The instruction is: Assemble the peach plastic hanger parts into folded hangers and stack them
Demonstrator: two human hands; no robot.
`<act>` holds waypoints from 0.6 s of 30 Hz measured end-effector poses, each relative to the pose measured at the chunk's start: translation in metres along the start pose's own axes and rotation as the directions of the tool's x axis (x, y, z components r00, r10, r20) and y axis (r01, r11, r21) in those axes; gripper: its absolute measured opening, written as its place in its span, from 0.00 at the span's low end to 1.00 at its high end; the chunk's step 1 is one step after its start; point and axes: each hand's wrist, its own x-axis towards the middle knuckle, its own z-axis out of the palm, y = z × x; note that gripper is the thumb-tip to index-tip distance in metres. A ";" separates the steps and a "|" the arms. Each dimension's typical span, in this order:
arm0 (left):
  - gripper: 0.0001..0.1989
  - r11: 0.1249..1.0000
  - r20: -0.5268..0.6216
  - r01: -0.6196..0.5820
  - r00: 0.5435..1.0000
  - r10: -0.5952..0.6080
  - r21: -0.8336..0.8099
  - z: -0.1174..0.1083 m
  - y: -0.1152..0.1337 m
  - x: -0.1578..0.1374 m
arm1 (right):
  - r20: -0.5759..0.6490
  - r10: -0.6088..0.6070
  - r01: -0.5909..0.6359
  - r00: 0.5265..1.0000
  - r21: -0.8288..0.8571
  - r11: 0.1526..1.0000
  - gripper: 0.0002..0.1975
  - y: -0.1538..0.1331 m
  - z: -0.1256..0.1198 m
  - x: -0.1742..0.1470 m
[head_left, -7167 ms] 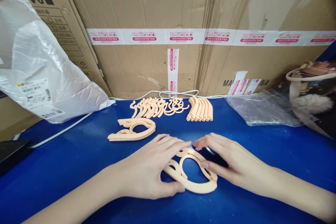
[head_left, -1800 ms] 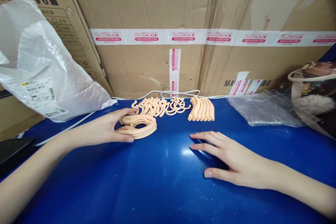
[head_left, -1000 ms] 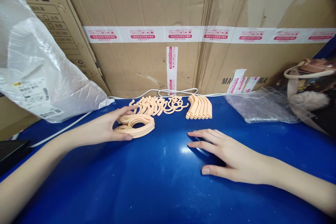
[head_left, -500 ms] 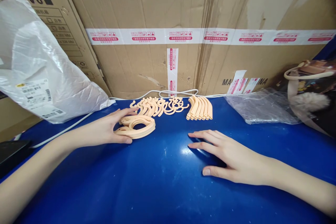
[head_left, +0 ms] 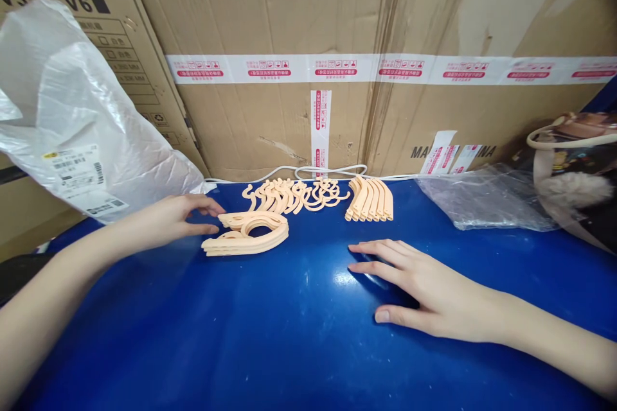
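On the blue table lies a small stack of cream plastic hanger pieces (head_left: 260,245), curved and laid on one another. My left hand (head_left: 180,218) is just left of the stack, its thumb and fingers apart with nothing between them. Behind the stack, several cream hooks (head_left: 279,196) lie in a loose row. To their right, several curved cream hanger arms (head_left: 370,199) lie side by side. My right hand (head_left: 409,282) hovers or rests low over the table, in front of those arms, fingers spread and holding nothing.
A large cardboard box (head_left: 270,122) with printed tape stands along the back. At left, a white padded mailer (head_left: 96,115) leans near a second box. A clear plastic bag (head_left: 482,199) and a dark bag with a pompom (head_left: 573,187) are at right. A white cable (head_left: 332,171) runs behind the hooks.
My left hand has let go of the stacked hanger pieces and drawn back to the left. My right hand keeps its place. The view has shifted slightly.
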 end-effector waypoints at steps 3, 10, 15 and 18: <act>0.22 1.000 0.037 -0.022 0.999 0.023 -0.012 0.006 0.004 0.002 | 0.001 -0.001 0.001 1.000 -0.007 1.000 0.27 0.000 0.001 0.000; 0.18 0.997 0.052 -0.066 0.996 0.067 -0.031 0.007 0.016 0.002 | -0.021 -0.013 0.013 1.000 0.013 1.000 0.27 0.000 0.001 0.000; 0.16 0.997 0.050 -0.064 0.997 0.066 -0.043 0.003 0.021 -0.002 | -0.030 -0.021 0.022 0.999 0.027 0.999 0.27 0.000 0.000 0.000; 0.17 0.998 0.039 -0.054 0.998 0.056 -0.044 0.004 0.020 -0.002 | -0.036 -0.024 0.025 0.999 0.031 0.999 0.27 0.000 0.000 0.000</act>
